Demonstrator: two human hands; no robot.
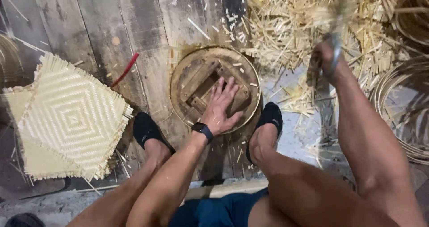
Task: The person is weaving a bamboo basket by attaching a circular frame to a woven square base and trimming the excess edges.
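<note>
My left hand (221, 107) lies flat, fingers spread, on a round wooden form (187, 72) with a bamboo rim and wooden cross blocks, set on the plank floor between my feet. A dark watch is on that wrist. My right hand (325, 59) is raised at the upper right, closed on a thin strip or tool (336, 34) that is blurred by motion, over a pile of bamboo shavings (286, 25). What the strip is I cannot tell.
A stack of square woven bamboo mats (67, 119) lies at the left. A red strip (125, 69) rests on the planks. Coiled bamboo hoops (402, 110) sit at the right. My feet in dark socks (145, 128) flank the form.
</note>
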